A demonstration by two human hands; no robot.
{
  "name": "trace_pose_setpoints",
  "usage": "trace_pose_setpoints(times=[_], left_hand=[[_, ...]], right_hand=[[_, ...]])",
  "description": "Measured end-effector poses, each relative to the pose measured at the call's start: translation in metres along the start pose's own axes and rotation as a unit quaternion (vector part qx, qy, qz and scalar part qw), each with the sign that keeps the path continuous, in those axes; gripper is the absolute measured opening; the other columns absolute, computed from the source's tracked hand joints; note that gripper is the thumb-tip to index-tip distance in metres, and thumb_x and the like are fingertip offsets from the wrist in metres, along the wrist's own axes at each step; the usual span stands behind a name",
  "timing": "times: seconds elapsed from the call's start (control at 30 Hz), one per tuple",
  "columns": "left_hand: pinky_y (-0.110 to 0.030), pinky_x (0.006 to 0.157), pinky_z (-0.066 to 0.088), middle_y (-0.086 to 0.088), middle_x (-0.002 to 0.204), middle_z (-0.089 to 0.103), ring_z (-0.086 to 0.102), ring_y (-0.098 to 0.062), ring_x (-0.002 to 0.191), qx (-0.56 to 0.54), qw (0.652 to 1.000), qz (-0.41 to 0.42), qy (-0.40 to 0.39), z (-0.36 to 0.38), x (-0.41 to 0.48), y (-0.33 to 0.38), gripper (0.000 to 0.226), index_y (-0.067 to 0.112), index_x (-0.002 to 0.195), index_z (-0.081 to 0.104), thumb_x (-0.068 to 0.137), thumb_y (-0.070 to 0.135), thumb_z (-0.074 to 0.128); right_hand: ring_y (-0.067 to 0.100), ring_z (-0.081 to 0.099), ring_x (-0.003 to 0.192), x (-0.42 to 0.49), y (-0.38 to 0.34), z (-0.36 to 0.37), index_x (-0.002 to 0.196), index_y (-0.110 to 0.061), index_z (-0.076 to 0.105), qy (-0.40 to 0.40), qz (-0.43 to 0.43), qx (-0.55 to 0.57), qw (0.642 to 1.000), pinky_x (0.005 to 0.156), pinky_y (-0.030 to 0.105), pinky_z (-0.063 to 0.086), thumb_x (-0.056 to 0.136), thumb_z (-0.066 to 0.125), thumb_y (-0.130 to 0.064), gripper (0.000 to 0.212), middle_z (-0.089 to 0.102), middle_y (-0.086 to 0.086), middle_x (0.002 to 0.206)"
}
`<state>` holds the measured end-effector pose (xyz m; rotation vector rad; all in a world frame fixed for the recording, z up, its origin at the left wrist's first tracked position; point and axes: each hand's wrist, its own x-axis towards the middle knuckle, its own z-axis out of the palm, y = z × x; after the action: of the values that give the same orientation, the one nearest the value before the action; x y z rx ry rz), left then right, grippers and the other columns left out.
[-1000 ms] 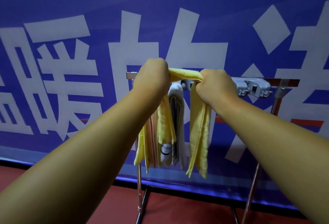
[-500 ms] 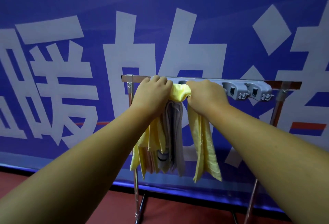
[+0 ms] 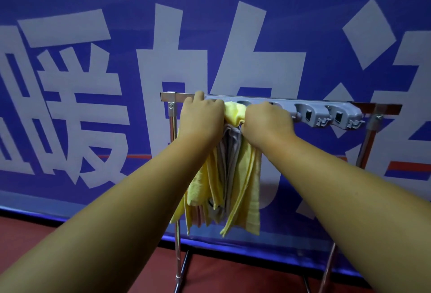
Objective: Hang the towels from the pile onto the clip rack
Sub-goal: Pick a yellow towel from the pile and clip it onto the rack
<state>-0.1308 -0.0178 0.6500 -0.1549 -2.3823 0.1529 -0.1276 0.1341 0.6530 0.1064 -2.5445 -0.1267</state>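
Observation:
A yellow towel (image 3: 235, 113) is bunched between my two hands against the grey clip rack (image 3: 310, 112), its ends hanging down to the right (image 3: 250, 190). My left hand (image 3: 200, 120) grips its left part, fingers up on the rack's bar. My right hand (image 3: 265, 122) grips its right part, pressed at a clip that the hand hides. Behind and below, a grey towel (image 3: 229, 164) and another yellow towel (image 3: 198, 190) hang from the rack's left clips.
Two grey clips (image 3: 307, 115) (image 3: 342, 118) at the rack's right end hold nothing. The rack stands on chrome legs (image 3: 177, 246) on a red floor (image 3: 233, 276), close before a blue banner with large white characters (image 3: 93, 106).
Both hands have lowered the yellow towel from above the bar onto the clip row and drawn closer together. The towel's hanging ends now lie against the grey towel.

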Motion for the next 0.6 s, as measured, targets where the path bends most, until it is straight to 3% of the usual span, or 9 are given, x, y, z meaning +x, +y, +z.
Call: trace_pose_setpoints(times=[0.17, 0.27, 0.33, 0.43, 0.53, 0.6], left_hand=[[-0.042, 0.092, 0.041, -0.006, 0.120, 0.069, 0.050, -0.030, 0.120, 0.048, 0.998, 0.043, 0.022, 0.010, -0.021, 0.001, 0.027, 0.017, 0.119, 0.065, 0.094, 0.026, 0.066], [-0.042, 0.092, 0.047, -0.012, 0.125, 0.065, 0.055, -0.031, 0.119, 0.081, 0.994, 0.058, 0.035, 0.009, -0.037, 0.011, 0.049, 0.007, 0.135, 0.059, 0.091, 0.026, 0.069], [-0.040, 0.100, 0.047, -0.016, 0.139, 0.058, 0.052, -0.031, 0.128, 0.048, 0.997, 0.062, 0.018, 0.012, -0.040, 0.016, 0.062, 0.001, 0.150, 0.043, 0.098, 0.027, 0.064], [-0.037, 0.106, 0.047, -0.016, 0.145, 0.054, 0.048, -0.029, 0.135, -0.018, 0.999, 0.049, 0.003, 0.014, -0.038, 0.016, 0.068, -0.001, 0.159, 0.029, 0.103, 0.025, 0.060], [-0.036, 0.100, 0.047, -0.015, 0.142, 0.056, 0.050, -0.028, 0.132, -0.108, 0.994, 0.018, -0.028, 0.020, -0.031, 0.015, 0.067, 0.001, 0.156, 0.032, 0.101, 0.022, 0.064], [-0.037, 0.086, 0.046, -0.012, 0.129, 0.064, 0.060, -0.029, 0.116, -0.182, 0.983, -0.019, -0.028, 0.022, -0.030, 0.017, 0.050, 0.008, 0.144, 0.045, 0.099, 0.021, 0.062]], right_hand=[[0.028, 0.054, 0.070, -0.014, -0.005, 0.021, 0.094, -0.016, 0.061, -0.043, -0.019, -0.004, 0.999, 0.061, 0.039, 0.050, 0.096, 0.055, -0.011, 0.008, 0.046, 0.002, 0.075], [0.029, 0.055, 0.073, -0.022, -0.005, 0.037, 0.099, -0.018, 0.059, -0.049, 0.013, 0.060, 0.997, 0.062, 0.037, 0.049, 0.096, 0.057, -0.018, 0.004, 0.047, 0.000, 0.076], [0.027, 0.054, 0.069, -0.028, -0.005, 0.047, 0.104, -0.020, 0.058, -0.050, 0.038, 0.098, 0.993, 0.061, 0.036, 0.047, 0.096, 0.058, -0.025, 0.009, 0.050, 0.000, 0.076], [0.026, 0.054, 0.065, -0.040, -0.004, 0.062, 0.105, -0.023, 0.054, -0.053, 0.060, 0.144, 0.986, 0.060, 0.035, 0.045, 0.096, 0.058, -0.038, 0.019, 0.056, 0.001, 0.078], [0.029, 0.058, 0.071, -0.046, -0.005, 0.073, 0.105, -0.024, 0.053, -0.058, 0.073, 0.206, 0.974, 0.062, 0.038, 0.048, 0.095, 0.055, -0.040, 0.019, 0.059, 0.000, 0.081], [0.026, 0.058, 0.072, -0.049, -0.004, 0.081, 0.104, -0.026, 0.055, -0.074, 0.089, 0.264, 0.958, 0.064, 0.039, 0.053, 0.093, 0.053, -0.036, 0.015, 0.060, 0.000, 0.082]])
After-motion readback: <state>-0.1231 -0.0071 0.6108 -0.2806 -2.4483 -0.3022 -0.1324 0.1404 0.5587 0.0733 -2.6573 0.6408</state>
